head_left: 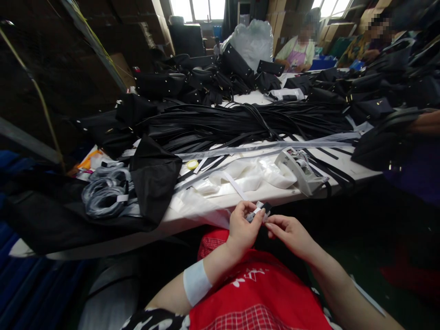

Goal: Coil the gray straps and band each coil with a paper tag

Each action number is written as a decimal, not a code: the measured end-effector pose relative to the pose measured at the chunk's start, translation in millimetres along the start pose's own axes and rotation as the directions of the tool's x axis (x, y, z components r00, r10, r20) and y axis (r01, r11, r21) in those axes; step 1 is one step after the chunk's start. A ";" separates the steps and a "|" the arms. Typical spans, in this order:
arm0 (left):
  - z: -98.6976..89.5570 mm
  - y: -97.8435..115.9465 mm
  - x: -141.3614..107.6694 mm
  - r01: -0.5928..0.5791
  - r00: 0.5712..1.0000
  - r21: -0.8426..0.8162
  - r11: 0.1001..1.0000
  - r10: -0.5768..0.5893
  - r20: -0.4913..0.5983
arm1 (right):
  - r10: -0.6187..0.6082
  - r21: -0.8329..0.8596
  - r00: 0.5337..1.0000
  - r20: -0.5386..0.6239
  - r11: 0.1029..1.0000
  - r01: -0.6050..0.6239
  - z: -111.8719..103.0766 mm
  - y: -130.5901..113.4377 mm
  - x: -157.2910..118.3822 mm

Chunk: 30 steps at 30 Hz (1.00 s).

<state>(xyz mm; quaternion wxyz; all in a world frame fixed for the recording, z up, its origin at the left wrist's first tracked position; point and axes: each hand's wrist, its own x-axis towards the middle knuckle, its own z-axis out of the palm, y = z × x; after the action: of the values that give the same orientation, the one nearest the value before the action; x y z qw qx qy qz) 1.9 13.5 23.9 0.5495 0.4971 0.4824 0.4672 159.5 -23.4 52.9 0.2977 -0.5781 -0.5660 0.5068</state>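
In front of the red apron, my left hand (242, 224) is closed on a small folded black strap bundle (266, 208) with a white band around it and greyish clear material beside it. My right hand (290, 233) pinches at the bundle's lower right edge with thumb and forefinger; the exact piece between those fingertips is too small to make out. Just beyond my left hand, a narrow white strip (235, 185) lies over crumpled white plastic film (247, 176). To the right of the film stands a pale plastic device (299, 172), perhaps a tape dispenser.
Coiled clear-grey cords (105, 192), one banded in white, lie left beside black fabric (154, 176). Long black straps (240, 119) cross the white table (202, 211). Black bags (161, 85) are heaped behind. Co-workers (297, 52) are at the far side; another person's arm (426, 123) shows at right.
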 end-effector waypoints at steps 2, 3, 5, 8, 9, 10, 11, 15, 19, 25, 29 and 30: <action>0.0 1.6 -4.5 -0.034 0.999 0.032 0.999 0.035 -0.010 | -0.006 0.015 1.000 0.014 1.000 0.005 0.9 0.5 0.5; -0.1 2.6 -6.8 -0.055 0.998 0.054 0.997 0.055 -0.012 | -0.005 0.030 1.000 0.027 1.000 0.004 1.5 0.6 0.6; -0.5 4.6 -10.9 -0.094 0.995 0.102 0.990 0.096 -0.012 | 0.007 0.079 0.998 0.056 0.997 -0.012 3.3 0.5 0.5; -1.6 6.0 -15.4 -0.103 0.994 0.137 0.985 0.105 -0.006 | 0.039 0.163 0.996 0.084 0.985 -0.052 6.5 0.9 0.5; -2.1 6.0 -16.6 -0.096 0.995 0.136 0.986 0.097 -0.002 | 0.053 0.185 0.995 0.088 0.980 -0.068 7.6 1.2 0.7; -2.7 6.1 -17.9 -0.091 0.996 0.134 0.987 0.090 0.009 | 0.071 0.204 0.993 0.094 0.975 -0.089 8.7 1.7 1.0; -3.2 6.1 -19.2 -0.092 0.996 0.137 0.986 0.090 0.022 | 0.093 0.222 0.990 0.102 0.968 -0.114 10.0 2.3 1.3; -5.2 6.9 -24.1 -0.137 0.990 0.210 0.968 0.127 0.061 | 0.185 0.274 0.977 0.102 0.939 -0.207 17.4 7.3 1.6; -5.5 7.2 -29.3 -0.157 0.987 0.243 0.957 0.141 0.083 | 0.249 0.226 0.968 0.040 0.941 -0.252 24.4 18.0 -0.5; -2.6 10.4 -38.0 -0.215 0.967 0.257 0.942 0.167 0.194 | 0.088 -0.192 0.980 -0.176 0.974 -0.121 19.2 32.3 -0.5; -4.0 17.6 -37.1 -0.270 0.956 0.241 0.932 0.229 0.183 | -0.021 -0.546 0.958 -0.285 0.825 -0.144 18.8 27.9 4.0; -5.3 18.5 -36.1 -0.267 0.957 0.225 0.937 0.231 0.174 | -0.029 -0.592 0.958 -0.284 0.791 -0.152 20.2 25.4 4.3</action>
<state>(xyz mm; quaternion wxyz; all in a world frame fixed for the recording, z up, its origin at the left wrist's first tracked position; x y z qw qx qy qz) -7.5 -20.6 44.5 0.4534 0.6513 0.4284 0.4321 149.1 -28.5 22.3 0.1556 -0.7265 -0.6318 0.2209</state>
